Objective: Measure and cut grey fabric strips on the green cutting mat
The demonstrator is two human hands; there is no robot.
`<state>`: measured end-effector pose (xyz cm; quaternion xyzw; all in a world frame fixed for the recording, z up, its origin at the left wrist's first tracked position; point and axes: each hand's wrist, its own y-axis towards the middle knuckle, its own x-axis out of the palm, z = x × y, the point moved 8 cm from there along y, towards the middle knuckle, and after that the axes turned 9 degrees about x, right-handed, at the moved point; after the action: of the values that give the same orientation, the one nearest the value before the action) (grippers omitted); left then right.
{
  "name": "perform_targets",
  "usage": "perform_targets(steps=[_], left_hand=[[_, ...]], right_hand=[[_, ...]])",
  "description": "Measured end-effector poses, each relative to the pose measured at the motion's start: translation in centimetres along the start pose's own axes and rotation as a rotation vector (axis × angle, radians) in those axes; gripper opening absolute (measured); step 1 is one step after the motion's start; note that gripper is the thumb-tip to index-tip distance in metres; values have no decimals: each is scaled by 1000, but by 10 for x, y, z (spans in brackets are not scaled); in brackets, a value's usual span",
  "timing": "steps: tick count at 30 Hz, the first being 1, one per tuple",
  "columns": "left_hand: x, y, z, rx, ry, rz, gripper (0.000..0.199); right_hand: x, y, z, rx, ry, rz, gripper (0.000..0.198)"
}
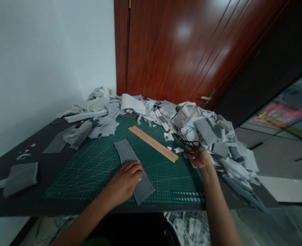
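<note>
A long grey fabric strip (143, 189) with a folded edge lies slantwise on the green cutting mat (94, 171). My left hand (129, 176) rests on the middle of it, fingers curled together and pressed on the folded edge. At the mat's right side, my right hand (200, 159) has its fingers closed at the handles of black scissors (192, 146), whose blades point away to the upper left. Between the hands is a wooden ruler (153, 143), lying diagonally. Small scraps (178, 150) and a pink piece (169, 148) sit near the scissors.
Heaped grey and white fabric scraps (207, 128) line the back and right of the dark table (55, 165). More cloth (103, 102) is piled at the back left. A folded grey piece (22, 176) lies far left. Behind stand a white wall (38, 51) and a brown door (171, 51).
</note>
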<state>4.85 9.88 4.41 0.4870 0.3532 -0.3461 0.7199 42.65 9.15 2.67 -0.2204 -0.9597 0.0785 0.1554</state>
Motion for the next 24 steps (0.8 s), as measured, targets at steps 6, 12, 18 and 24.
perform_targets(steps=[6, 12, 18, 24], left_hand=[[-1, 2, 1, -5, -46, 8, 18], [-9, 2, 3, -3, -140, 43, 14], [-10, -5, 19, 109, -117, 11, 16], [-1, -4, 28, 186, -93, -108, 41]], right_hand=[[31, -6, 11, 106, 180, -155, 34], [57, -25, 10, 68, 257, -204, 37], [82, -100, 20, -107, 366, -157, 53], [92, -204, 99, 145, 362, -146, 70]])
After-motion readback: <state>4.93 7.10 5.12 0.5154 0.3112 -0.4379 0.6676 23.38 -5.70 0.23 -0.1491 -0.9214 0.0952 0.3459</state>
